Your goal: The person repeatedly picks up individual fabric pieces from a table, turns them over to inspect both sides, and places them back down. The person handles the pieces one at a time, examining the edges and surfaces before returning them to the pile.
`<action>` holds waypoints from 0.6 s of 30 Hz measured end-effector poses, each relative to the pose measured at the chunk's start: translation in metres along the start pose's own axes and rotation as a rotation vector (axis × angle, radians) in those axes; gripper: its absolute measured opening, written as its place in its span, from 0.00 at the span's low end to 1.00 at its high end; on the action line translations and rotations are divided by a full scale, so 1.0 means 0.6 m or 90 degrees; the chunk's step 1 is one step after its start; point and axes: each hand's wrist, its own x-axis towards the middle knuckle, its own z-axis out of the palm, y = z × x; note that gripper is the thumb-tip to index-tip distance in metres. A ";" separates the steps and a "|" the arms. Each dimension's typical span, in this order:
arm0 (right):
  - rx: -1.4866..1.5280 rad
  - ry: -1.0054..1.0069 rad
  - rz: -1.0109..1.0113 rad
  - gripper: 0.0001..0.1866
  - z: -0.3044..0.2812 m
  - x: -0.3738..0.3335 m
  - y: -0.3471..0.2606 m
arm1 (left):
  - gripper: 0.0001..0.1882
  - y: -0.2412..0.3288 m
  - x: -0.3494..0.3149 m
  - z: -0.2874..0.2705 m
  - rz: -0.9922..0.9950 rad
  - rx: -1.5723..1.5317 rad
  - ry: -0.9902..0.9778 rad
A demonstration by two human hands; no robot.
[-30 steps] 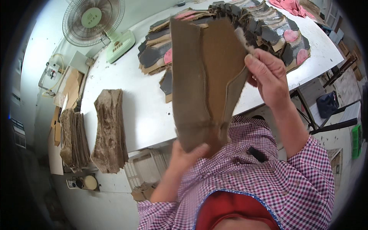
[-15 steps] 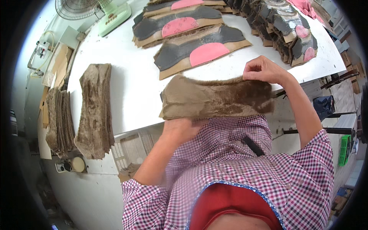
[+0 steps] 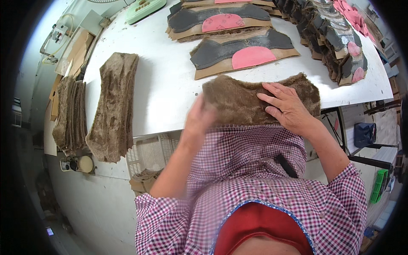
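Note:
A brown fur piece (image 3: 238,102) lies across the table's front edge before me, pile side up. On its right half rests my right hand (image 3: 285,106), palm down with the fingers stretched and a little apart. My left hand (image 3: 199,117) is at the piece's left end, smeared by motion, so its fingers cannot be made out. Just beyond lie fur pieces backed with grey and tan layers; the closest has a pink half-round patch (image 3: 253,57) on it.
Two stacks of brown fur pieces, a taller one (image 3: 112,106) and another (image 3: 70,114), stand at the left. More layered pieces (image 3: 335,46) overlap at the far right. A green fan base (image 3: 144,9) is at the back. A plastic basket (image 3: 151,155) sits below the table edge.
My right hand has gone from pinching the fur piece's far edge to lying flat on it. My left hand has moved from beneath the near edge to the left end. The view has shifted.

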 end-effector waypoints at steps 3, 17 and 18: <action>0.007 -0.013 -0.001 0.20 -0.001 0.005 0.000 | 0.19 0.016 0.056 -0.037 -0.084 0.132 0.071; -0.002 -0.018 0.014 0.23 -0.002 -0.006 -0.011 | 0.04 -0.001 0.092 -0.053 0.151 0.874 0.121; 0.001 -0.020 0.015 0.24 -0.004 -0.006 -0.012 | 0.04 -0.003 0.094 -0.057 0.164 0.857 0.115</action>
